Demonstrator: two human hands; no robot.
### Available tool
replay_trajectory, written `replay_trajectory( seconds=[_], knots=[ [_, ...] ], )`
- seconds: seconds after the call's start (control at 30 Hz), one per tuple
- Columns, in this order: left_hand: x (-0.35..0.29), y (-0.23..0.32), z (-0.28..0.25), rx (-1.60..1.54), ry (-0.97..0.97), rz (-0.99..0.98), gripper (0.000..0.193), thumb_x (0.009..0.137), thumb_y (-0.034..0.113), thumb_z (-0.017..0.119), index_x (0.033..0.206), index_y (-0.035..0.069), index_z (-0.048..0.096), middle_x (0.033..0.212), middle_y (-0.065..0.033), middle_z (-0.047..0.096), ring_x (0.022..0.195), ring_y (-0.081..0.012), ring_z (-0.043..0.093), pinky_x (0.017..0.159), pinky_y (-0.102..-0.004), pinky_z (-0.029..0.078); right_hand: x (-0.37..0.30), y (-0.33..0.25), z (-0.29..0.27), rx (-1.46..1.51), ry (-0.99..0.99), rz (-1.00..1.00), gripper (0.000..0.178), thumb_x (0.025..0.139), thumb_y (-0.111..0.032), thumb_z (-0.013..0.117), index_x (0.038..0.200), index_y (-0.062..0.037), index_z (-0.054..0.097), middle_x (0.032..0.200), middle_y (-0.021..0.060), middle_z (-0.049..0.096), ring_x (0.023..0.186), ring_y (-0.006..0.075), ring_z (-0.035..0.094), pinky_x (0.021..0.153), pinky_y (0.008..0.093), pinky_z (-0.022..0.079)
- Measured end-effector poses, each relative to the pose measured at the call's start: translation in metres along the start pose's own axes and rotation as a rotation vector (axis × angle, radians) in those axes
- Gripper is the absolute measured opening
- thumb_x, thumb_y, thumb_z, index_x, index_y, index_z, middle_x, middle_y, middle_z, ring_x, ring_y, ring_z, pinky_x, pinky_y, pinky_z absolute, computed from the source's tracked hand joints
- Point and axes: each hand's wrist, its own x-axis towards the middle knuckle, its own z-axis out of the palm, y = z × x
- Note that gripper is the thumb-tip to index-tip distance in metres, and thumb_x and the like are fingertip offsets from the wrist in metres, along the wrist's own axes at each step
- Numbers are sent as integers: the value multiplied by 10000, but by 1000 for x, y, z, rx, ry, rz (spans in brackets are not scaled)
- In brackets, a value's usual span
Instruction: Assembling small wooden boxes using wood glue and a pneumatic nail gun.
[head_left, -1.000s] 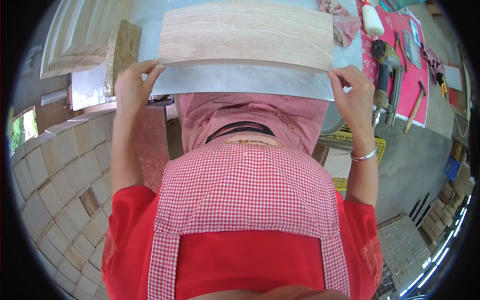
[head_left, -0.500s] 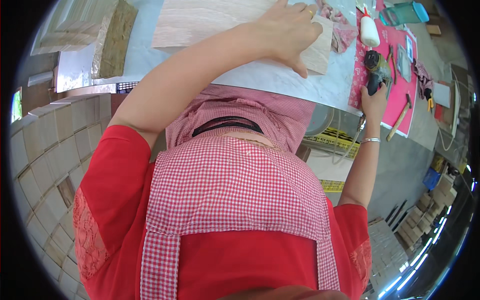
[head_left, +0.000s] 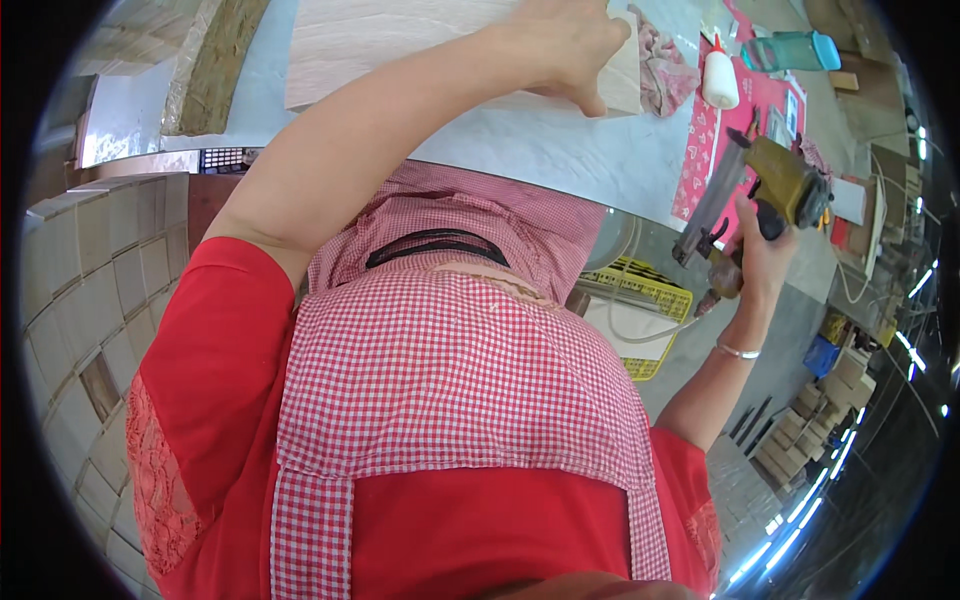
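At the top, my left hand [head_left: 568,50] grips a pale wooden board [head_left: 400,30] near its right end. The thumb is stretched toward the near edge, and the other fingers are bent or partly hidden. My right hand [head_left: 762,250] is closed around the handle of a nail gun [head_left: 790,180] with a yellow-brown body and a long dark magazine. It is held up over the table's right corner, and an air hose [head_left: 640,335] trails from it.
A pink cloth [head_left: 662,70], white glue bottle [head_left: 719,80] and teal water bottle [head_left: 790,52] lie right of the board. Wrapped panels [head_left: 210,70] stand at the table's left. Stacked wooden blocks [head_left: 90,290] rise at far left. A yellow crate [head_left: 650,365] sits below the table [head_left: 480,140].
My right hand has lifted the nail gun off the pink mat and turned it, so its magazine now shows. My left hand stays on the board. The whole view has shifted slightly.
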Motion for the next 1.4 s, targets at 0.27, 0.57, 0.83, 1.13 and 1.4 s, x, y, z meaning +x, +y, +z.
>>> replay_trajectory(
  seconds=[0.27,0.57,0.83,1.13,1.4],
  knots=[
    [-10,28,6,352,139,-178,659,565,390,832,1066,9,639,1128,-221,580,1114,-355,536,940,-456,448,-39,-63,12,-15,-270,-25,196,839,-173,756,888,-19,646,600,-21,550,419,43,446,381,222,330],
    [0,-6,4,-88,45,20,625,552,372,837,1021,-1,659,1118,-222,583,1112,-346,526,937,-457,436,-36,-87,25,-74,-344,-70,211,850,-204,755,896,-25,652,603,-26,549,416,40,434,371,221,319],
    [-2,-5,2,-78,64,25,608,551,362,833,1006,-5,664,1115,-225,584,1106,-345,528,933,-459,437,-37,-89,27,-85,-366,-6,213,854,-204,751,901,-21,652,586,-29,539,411,41,429,367,223,312],
    [-27,4,-2,226,68,-168,775,572,454,847,1112,-39,590,1170,-260,559,1180,-400,490,966,-530,408,-39,-103,25,-193,-361,-7,230,847,-203,759,921,-11,655,600,-16,552,414,41,436,369,222,317],
    [-153,-153,-28,-84,118,198,715,591,467,835,1040,-7,543,1173,-243,528,1183,-398,472,971,-501,376,-58,-116,43,-113,-379,-133,272,838,-247,770,937,-15,668,627,-15,570,426,41,452,385,215,338]
  ],
)
